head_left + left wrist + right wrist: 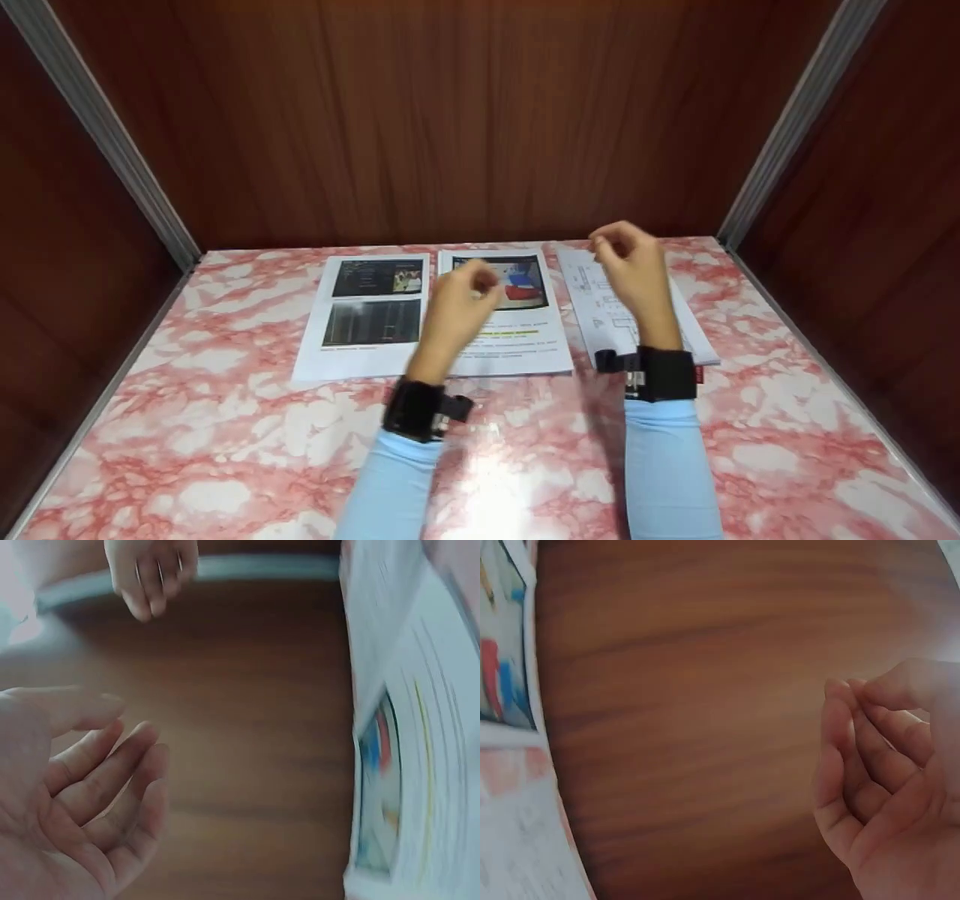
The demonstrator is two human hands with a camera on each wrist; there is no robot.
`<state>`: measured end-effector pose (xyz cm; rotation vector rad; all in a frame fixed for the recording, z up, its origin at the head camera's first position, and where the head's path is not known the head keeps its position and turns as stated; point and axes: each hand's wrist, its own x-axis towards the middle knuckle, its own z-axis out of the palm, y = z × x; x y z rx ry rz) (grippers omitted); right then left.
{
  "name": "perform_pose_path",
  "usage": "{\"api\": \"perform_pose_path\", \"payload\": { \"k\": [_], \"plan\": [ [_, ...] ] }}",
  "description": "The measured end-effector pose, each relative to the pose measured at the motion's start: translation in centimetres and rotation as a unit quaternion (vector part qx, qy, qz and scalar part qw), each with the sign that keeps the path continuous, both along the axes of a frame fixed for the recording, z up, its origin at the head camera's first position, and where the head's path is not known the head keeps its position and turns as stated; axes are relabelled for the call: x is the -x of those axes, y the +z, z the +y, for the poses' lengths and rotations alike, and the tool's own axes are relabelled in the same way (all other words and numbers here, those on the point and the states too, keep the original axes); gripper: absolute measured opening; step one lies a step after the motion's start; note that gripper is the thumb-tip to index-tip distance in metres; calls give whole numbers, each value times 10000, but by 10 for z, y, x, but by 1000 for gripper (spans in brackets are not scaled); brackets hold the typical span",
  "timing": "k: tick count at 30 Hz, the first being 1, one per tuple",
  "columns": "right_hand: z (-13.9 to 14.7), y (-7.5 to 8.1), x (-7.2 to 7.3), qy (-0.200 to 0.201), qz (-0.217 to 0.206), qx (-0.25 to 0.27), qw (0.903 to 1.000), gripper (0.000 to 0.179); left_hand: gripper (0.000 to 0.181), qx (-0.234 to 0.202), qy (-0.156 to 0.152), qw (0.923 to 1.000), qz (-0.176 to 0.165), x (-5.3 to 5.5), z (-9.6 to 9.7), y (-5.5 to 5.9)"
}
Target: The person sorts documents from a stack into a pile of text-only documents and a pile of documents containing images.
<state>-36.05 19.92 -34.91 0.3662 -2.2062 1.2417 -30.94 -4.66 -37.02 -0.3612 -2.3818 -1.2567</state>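
Note:
Both bare hands are raised above the printed sheets, with nothing in their fingers. My left hand [459,307] overlaps the middle sheet [517,365] in the head view, hiding part of its left side. In the left wrist view its fingers [101,787] are loosely bent, with the thumb apart from the palm. Over the right-hand sheet [589,304], which carries line drawings, hovers my right hand [636,270]. Its bent fingers [838,780] come together with the thumb tip in the right wrist view. The middle sheet has a colour picture and a yellow highlighted line.
Left of the middle sheet lies another sheet [360,364] with two dark pictures. All the papers rest on a red-and-white marbled tabletop [225,420]. Brown wood-grain panels [450,120] enclose the back and sides, with grey metal posts [112,127] at the corners.

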Motion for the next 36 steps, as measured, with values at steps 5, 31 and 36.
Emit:
{"api": "perform_pose_path", "payload": {
  "k": [5, 31, 36],
  "plan": [
    [-12, -17, 10, -139, -139, -547, 9983, 11, 13, -13, 335, 9988, -359, 15, -38, -18],
    [-23, -85, 27, -215, -3185, -2382, 9172, 36, 30, 286, 1353, 9714, -1932, 28, -61, -84],
    [-24, -88, 28, -31, -3280, -2332, 9154, 34, 29, 275, 1470, 9686, -1987, 28, -60, -86]
  ]
}}
